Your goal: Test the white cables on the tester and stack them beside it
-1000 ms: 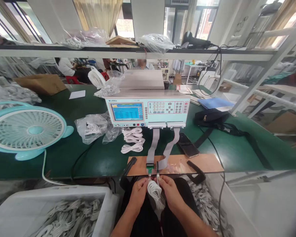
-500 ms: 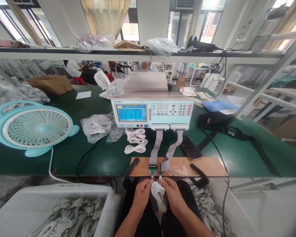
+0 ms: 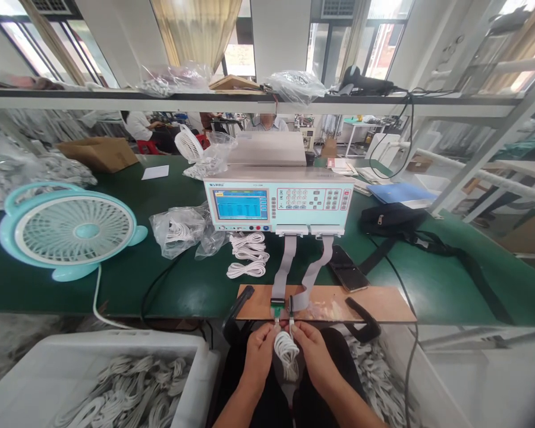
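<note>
Two closed pinches, left hand [image 3: 258, 349] and right hand [image 3: 312, 349], grip ends of a coiled white cable [image 3: 286, 349], lower centre.
Flat grey ribbon cables [image 3: 285, 266] reach the smooth brown board [image 3: 378, 301] above.

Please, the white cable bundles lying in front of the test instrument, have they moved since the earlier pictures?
No. The white cable bundles keep the same place by the front of the test instrument; only the camera view has shifted.
</note>
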The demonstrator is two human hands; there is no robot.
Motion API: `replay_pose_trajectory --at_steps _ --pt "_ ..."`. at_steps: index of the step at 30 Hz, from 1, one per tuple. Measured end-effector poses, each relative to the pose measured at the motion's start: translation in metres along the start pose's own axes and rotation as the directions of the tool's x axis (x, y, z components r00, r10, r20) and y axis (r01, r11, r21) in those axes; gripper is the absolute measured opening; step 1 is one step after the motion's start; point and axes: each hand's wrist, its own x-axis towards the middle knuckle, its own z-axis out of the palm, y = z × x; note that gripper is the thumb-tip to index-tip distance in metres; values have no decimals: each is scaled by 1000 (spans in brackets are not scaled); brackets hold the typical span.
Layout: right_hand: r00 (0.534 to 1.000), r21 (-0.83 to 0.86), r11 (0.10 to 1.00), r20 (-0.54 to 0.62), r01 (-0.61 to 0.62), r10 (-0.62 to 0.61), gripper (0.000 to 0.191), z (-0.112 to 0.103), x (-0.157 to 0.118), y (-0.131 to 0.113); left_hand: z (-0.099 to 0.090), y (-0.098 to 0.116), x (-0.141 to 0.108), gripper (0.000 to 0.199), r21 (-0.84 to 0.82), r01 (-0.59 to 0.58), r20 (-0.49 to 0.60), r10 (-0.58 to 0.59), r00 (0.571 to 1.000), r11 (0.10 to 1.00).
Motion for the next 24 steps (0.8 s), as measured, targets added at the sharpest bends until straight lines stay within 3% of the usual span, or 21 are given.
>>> replay_pose_trajectory --at_steps 4,14,19,22,24 --pt "1000 -15 1000 12 4 -4 26 -2 0 1 4 -3 0 30 -61 29 -50 -32 998 998" --pt "1000 -47 999 2 9 -9 29 -4 2 7 7 -19 -1 27 -111 32 -38 -37 999 993" --pt "1000 -61 998 -27 13 -14 30 -2 0 6 2 -16 -6 34 63 -30 -51 33 998 998" --pt "999 -66 998 -35 7 -9 34 0 0 3 -12 6 -13 29 276 -170 -36 187 982 946" --pt "999 -52 999 -33 -7 6 38 2 1 2 -23 28 -12 22 409 -296 -5 327 945 863"
